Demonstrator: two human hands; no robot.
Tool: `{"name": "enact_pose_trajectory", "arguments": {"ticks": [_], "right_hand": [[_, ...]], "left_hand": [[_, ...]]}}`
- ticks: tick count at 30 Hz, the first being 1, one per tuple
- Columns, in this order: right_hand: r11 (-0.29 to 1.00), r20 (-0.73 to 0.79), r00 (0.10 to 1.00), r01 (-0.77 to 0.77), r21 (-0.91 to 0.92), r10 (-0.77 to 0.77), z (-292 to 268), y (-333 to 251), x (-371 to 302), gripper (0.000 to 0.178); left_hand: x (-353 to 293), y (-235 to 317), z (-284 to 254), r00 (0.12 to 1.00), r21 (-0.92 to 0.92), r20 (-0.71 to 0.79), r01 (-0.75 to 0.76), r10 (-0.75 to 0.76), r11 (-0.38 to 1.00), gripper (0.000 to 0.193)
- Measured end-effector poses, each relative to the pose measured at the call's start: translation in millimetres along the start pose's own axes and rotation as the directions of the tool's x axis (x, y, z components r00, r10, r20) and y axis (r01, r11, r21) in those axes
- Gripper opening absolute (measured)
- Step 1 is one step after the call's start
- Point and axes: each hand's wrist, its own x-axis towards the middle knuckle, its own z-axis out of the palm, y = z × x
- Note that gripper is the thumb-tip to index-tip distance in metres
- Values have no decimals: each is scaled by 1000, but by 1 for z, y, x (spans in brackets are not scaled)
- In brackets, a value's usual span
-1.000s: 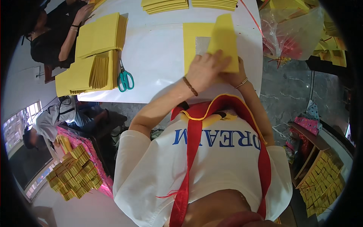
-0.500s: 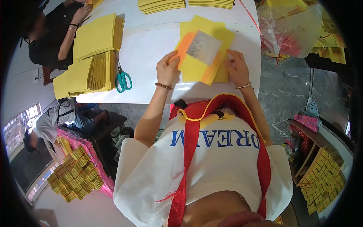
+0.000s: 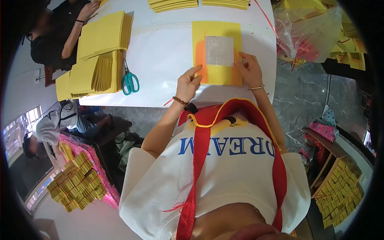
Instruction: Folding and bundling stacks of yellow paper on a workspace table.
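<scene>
A small stack of yellow paper sheets (image 3: 220, 30) lies flat on the white table in front of me. Its top sheet carries an orange band (image 3: 200, 52) and a silvery-grey square (image 3: 219, 51). My left hand (image 3: 188, 85) is at the lower left edge of the stack, thumb and forefinger apart, fingertips at the orange band. At the right edge rests my right hand (image 3: 251, 72), its fingers stretched out along the paper and the thumb near the silvery square. Both hands are open; the undersides of the fingers are hidden.
Teal-handled scissors (image 3: 130, 82) lie left of me beside stacked yellow paper (image 3: 100, 34). More yellow stacks (image 3: 174, 4) lie at the far edge. A clear plastic bag (image 3: 306, 36) is at the right. Another person's hand (image 3: 88, 10) works at the far left.
The tilted top sheet has straightened and now lines up with the sheets below. My left hand has moved down and right; my right hand stays at the right edge.
</scene>
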Motion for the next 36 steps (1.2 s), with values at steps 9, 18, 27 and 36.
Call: {"name": "enact_pose_trajectory", "arguments": {"ticks": [9, 18, 27, 36], "right_hand": [[997, -33, 996, 76, -31, -77, 5, 12, -4, 38], [996, 5, 999, 47, -72, -46, 4, 7, -8, 39], [987, -39, 992, 114, -113, -119, 8, 5, -5, 39], [975, 2, 988, 151, -163, -153, 7, 12, -2, 42]], "left_hand": [[3, -10, 3, 997, -39, 39, 71, -69, 997, 33], [5, -7, -5, 996, 29, -4, 84, -84, 996, 32], [8, -11, -6, 999, 73, 5, 49, -49, 996, 33], [6, -8, -5, 994, -131, 23, 111, -109, 985, 27]]}}
